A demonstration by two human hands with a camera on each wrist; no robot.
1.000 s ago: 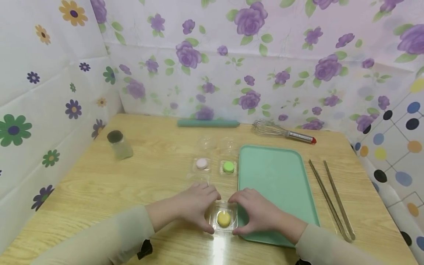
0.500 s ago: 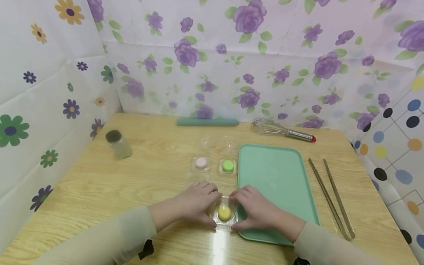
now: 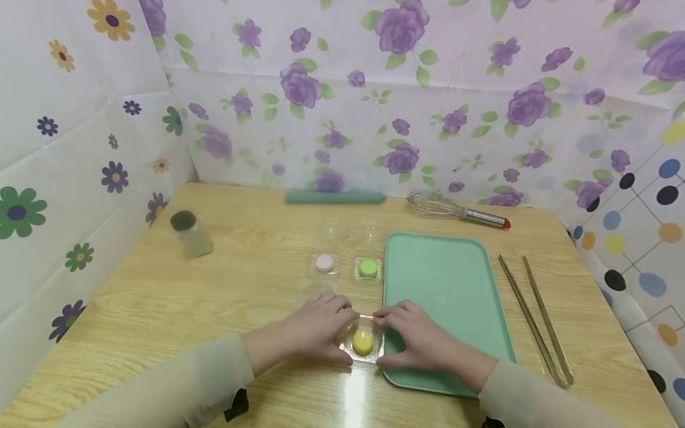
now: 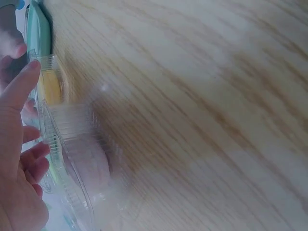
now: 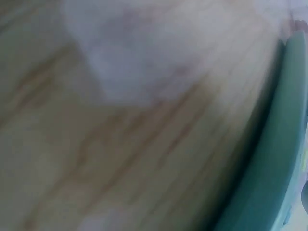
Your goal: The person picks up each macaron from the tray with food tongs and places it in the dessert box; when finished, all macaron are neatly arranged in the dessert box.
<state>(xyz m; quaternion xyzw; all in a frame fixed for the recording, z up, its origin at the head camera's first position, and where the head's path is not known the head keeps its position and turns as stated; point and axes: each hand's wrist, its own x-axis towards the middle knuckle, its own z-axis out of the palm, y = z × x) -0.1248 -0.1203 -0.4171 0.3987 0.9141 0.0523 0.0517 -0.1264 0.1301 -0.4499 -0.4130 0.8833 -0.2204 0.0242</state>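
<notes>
A yellow macaron [image 3: 363, 342] sits in a clear plastic box [image 3: 366, 323] near the table's front, against the tray's left edge. My left hand [image 3: 324, 326] holds the box's left side, thumb at the near corner and fingers at the far one. Opposite it, my right hand [image 3: 414, 334] grips the right side the same way, over the tray's edge. In the left wrist view a second clear box with a pale purplish macaron [image 4: 89, 163] lies below the left hand; the head view hides most of it, leaving its open lid [image 3: 318, 287] showing.
Behind stand open clear boxes with a pink macaron [image 3: 324, 263] and a green macaron [image 3: 368, 268]. A green tray [image 3: 446, 291] lies right, then metal tongs [image 3: 537, 321]. A whisk [image 3: 457, 211], a teal rolling pin [image 3: 334, 197] and a dark-lidded jar [image 3: 191, 233] stand farther back.
Both hands have moved the box with the yellow macaron slightly away from the table's front edge. The other things keep their places.
</notes>
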